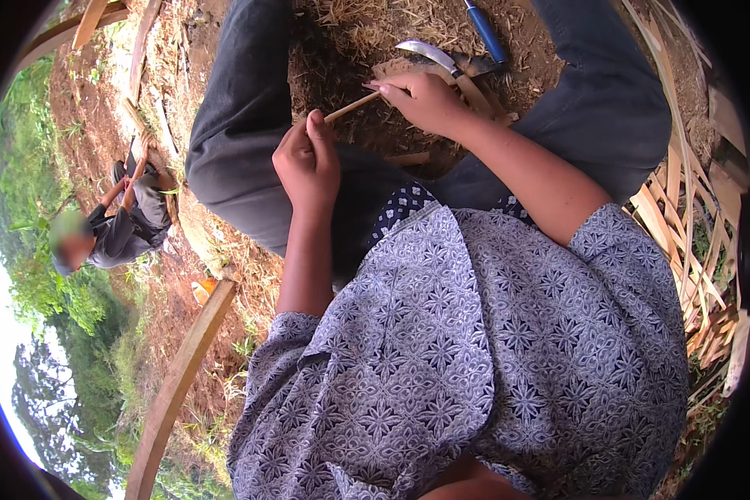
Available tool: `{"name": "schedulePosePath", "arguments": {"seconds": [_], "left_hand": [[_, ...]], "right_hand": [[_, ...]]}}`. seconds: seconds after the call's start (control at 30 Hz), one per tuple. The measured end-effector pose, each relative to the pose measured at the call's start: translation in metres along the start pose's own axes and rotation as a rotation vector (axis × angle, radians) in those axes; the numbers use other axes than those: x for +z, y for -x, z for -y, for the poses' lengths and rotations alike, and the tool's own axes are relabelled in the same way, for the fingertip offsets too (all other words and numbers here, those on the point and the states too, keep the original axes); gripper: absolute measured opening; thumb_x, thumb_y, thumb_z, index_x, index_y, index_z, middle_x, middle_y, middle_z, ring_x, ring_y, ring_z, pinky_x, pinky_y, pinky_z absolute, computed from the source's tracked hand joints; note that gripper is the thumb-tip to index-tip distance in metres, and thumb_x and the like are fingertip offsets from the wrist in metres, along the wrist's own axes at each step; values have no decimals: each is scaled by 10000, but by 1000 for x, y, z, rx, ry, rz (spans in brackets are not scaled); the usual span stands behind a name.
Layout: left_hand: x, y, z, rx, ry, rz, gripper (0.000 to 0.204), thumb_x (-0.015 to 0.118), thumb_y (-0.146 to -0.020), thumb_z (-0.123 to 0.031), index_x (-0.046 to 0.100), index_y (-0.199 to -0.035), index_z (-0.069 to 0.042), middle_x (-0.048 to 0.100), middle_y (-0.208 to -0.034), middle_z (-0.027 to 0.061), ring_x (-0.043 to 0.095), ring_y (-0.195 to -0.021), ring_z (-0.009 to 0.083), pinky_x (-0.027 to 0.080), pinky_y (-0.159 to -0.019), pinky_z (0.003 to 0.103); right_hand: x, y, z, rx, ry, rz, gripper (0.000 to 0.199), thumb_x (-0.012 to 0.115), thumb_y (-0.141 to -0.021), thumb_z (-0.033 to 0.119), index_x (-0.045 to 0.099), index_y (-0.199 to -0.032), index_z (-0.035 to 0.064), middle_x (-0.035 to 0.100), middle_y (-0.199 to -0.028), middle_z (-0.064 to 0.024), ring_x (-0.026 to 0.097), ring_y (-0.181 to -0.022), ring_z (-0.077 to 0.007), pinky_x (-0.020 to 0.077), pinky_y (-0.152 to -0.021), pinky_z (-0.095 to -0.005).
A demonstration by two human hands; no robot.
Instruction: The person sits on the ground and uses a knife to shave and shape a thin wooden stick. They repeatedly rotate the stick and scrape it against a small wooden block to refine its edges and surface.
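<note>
two hands share one thin stick: the left hand is closed in a fist around its near end, fingers curled tight over it, and the right hand pinches the far end between thumb and fingertips. the stick spans the short gap between the hands, tilted up toward the right, above the lap and the dark trousers. it is pale tan, slim and straight, like a split strip of bamboo. just beyond the right hand a curved knife lies on a wood block on the dirt, with a blue handle near it. a pile of pale strips lies at the right, and another person crouches well apart at the left.
</note>
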State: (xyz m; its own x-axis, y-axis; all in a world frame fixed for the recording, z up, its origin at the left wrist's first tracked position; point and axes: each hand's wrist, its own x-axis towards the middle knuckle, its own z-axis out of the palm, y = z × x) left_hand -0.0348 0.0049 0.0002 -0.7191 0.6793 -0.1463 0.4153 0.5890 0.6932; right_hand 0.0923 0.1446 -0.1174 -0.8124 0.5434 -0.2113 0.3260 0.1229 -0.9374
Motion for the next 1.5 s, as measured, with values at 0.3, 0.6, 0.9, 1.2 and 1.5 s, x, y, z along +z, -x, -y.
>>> {"name": "schedulePosePath", "arguments": {"seconds": [0.3,0.6,0.9,1.2,1.5], "left_hand": [[7,2,-4,188,-190,-217,236,620,-988,-207,674,-829,-41,611,-749,125,628,-640,306,486,-580,381],[3,-17,9,199,-342,80,259,656,-953,-238,650,-811,-21,622,-765,152,624,-664,361,473,-579,429],[31,-25,25,273,-497,21,313,543,-1010,-293,573,-790,-73,651,-797,148,648,-716,380,515,-612,488],[41,-21,30,253,-508,2,331,525,-1013,-291,607,-781,-69,668,-784,142,663,-710,372,527,-616,485],[34,-17,14,222,-516,42,351,516,-1017,-303,610,-786,-57,681,-825,154,662,-717,384,527,-631,492]], "right_hand": [[-1,-4,-12,95,-59,111,324,541,-1011,244,692,-1257,98,732,-889,-60,681,-807,-157,522,-760,-308],[-4,-27,-38,192,-10,236,400,474,-991,169,587,-1371,111,714,-1048,-152,690,-939,-281,525,-859,-372],[15,-26,-8,-201,52,93,357,498,-1016,293,677,-1251,92,697,-1163,-182,649,-1107,-376,504,-964,-449],[10,-25,0,-207,157,224,316,526,-1003,192,676,-1254,72,681,-1190,-211,656,-1102,-360,514,-945,-416],[-11,-28,-19,-282,146,113,322,532,-1006,224,677,-1257,83,700,-1125,-202,673,-1056,-339,519,-929,-415]]}}
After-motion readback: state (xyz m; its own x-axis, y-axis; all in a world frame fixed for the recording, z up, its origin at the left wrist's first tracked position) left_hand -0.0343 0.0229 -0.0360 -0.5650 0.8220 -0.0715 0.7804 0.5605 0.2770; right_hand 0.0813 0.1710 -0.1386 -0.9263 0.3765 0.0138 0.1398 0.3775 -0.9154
